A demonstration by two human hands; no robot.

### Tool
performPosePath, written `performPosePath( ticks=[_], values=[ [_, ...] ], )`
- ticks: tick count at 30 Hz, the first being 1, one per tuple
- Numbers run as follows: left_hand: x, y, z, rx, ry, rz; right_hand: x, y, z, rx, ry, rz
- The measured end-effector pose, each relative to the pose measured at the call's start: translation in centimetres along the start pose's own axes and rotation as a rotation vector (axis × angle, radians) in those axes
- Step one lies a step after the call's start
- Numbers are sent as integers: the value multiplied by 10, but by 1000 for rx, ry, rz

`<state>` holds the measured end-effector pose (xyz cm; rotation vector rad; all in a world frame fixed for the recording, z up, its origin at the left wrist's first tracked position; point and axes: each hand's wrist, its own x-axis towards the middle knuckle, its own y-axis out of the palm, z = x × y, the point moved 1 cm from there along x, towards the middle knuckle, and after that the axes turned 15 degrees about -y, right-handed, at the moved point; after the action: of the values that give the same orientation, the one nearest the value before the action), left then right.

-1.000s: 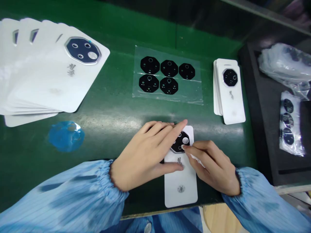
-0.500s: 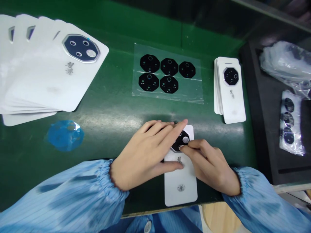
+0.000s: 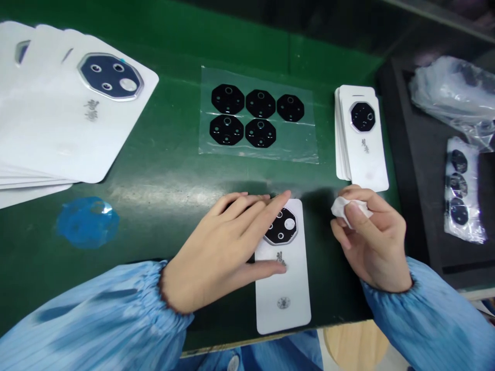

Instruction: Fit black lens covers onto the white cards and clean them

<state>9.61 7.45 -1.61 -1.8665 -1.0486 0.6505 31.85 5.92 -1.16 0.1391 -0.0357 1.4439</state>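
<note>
A white phone back cover [image 3: 284, 288] lies near the front edge of the green mat, its black octagonal camera plate [image 3: 281, 227] facing up. My left hand [image 3: 224, 247] rests flat across the cover's left side, fingers stretched out, thumb on its middle. My right hand [image 3: 367, 237] is lifted to the right of the cover, fingers pinched on a small crumpled white scrap [image 3: 348, 208]. A clear sheet [image 3: 301, 149] carrying several black octagonal camera plates [image 3: 228, 99] lies further back.
A fanned pile of white covers [image 3: 65, 134] fills the left. A smaller stack of covers [image 3: 363, 141] sits right of the sheet. A blue film disc [image 3: 87, 221] lies at the left front. A dark tray [image 3: 425, 206] at the right holds plastic bags [image 3: 456, 98].
My right hand left the camera plate and moved up and right, now holding a white scrap. My left hand stayed on the cover. The view shifted slightly right.
</note>
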Motion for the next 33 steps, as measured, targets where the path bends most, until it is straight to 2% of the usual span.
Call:
performPosePath(
  ticks=[5,11,19,23,26,30,33],
  values=[
    [-1,0,-1,22,-7,0,1,-1,1,46,86,-31],
    [0,0,0,27,-9,-1,0,-1,2,10,68,-16],
    [-2,0,0,33,-7,10,0,-2,2,-226,-142,-36],
    [-1,1,1,42,-13,17,0,-3,4,-271,-197,6],
    [-1,2,1,39,-16,24,-1,-2,12,-273,-248,133],
    [0,2,1,25,-8,32,-6,7,22,-314,-266,497],
    [1,1,1,21,-1,43,-11,13,22,-347,-355,649]
  ],
)
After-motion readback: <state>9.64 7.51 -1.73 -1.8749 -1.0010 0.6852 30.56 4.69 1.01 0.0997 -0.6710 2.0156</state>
